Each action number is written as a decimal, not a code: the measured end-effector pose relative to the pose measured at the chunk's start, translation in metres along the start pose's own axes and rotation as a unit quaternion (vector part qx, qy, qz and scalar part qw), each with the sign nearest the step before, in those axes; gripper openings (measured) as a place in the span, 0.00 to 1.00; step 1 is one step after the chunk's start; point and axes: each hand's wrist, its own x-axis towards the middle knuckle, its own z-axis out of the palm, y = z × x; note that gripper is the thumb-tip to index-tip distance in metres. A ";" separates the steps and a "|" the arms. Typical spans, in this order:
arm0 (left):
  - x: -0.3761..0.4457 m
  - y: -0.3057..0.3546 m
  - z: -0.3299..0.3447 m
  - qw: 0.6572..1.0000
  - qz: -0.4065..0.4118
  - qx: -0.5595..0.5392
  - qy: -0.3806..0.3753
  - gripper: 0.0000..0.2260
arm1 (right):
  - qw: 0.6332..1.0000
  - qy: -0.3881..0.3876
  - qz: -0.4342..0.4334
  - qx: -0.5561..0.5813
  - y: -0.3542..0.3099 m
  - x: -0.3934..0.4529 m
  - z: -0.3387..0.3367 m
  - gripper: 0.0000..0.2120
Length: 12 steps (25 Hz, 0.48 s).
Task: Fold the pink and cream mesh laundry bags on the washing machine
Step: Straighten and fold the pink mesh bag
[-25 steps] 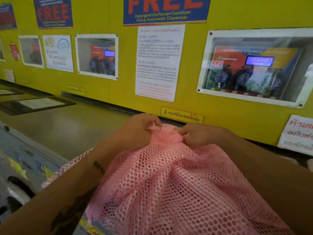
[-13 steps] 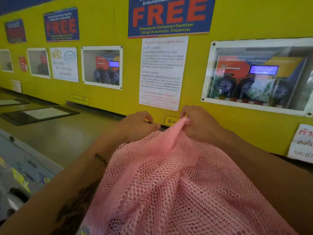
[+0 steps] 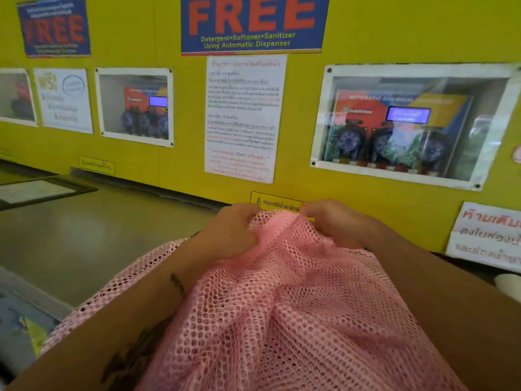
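Nearest the camera, the pink mesh bag [image 3: 296, 320] billows in a loose heap between the two forearms and spills over the left one, so most of its cloth is slack and unsupported. Further out, the left hand [image 3: 225, 235] and the right hand [image 3: 335, 224] sit close together at the bag's far edge, each with fingers curled into a bunch of the mesh. The bunched grip looks like the main risk: if the hands hold gathered cloth and not two clean corners, the edges will likely not line up and the fold will come out crooked or lumpy. The open weave could also snag a fingertip or slide out of a light pinch, dropping the edge back into the heap. Beyond the hands lies the grey tabletop [image 3: 98, 235] of the washing machine, and behind it the yellow wall [image 3: 366, 38] with its posters. The cream bag is not in view, so its state cannot be told.
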 end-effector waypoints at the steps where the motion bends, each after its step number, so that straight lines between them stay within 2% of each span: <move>1: -0.002 -0.001 -0.003 1.000 0.008 -0.005 0.005 0.10 | 0.999 -0.021 0.016 0.020 0.000 0.007 0.001 0.14; 3: -0.005 -0.004 -0.009 1.000 0.021 0.002 0.018 0.12 | 0.993 -0.088 0.064 -0.049 -0.002 0.019 0.009 0.16; 5: -0.006 -0.008 -0.015 0.999 0.026 0.012 0.045 0.12 | 0.971 -0.097 0.059 -0.209 -0.013 0.030 0.013 0.12; 6: -0.004 -0.010 -0.018 0.997 0.025 0.015 0.065 0.11 | 0.963 -0.051 0.027 -0.261 -0.023 0.037 0.015 0.12; 8: 0.001 -0.014 -0.026 0.993 0.009 0.026 0.112 0.10 | 0.947 0.105 -0.085 -0.292 -0.046 0.050 0.017 0.12; 10: 0.008 -0.019 -0.033 0.987 -0.040 0.069 0.141 0.13 | 0.894 0.266 -0.206 -0.298 -0.064 0.062 0.020 0.13; 11: 0.010 -0.022 -0.036 0.983 -0.073 0.100 0.137 0.17 | 0.876 0.295 -0.231 -0.305 -0.069 0.067 0.023 0.12; 12: 0.011 -0.025 -0.038 0.978 -0.099 0.122 0.135 0.22 | 0.873 0.298 -0.234 -0.307 -0.069 0.071 0.027 0.11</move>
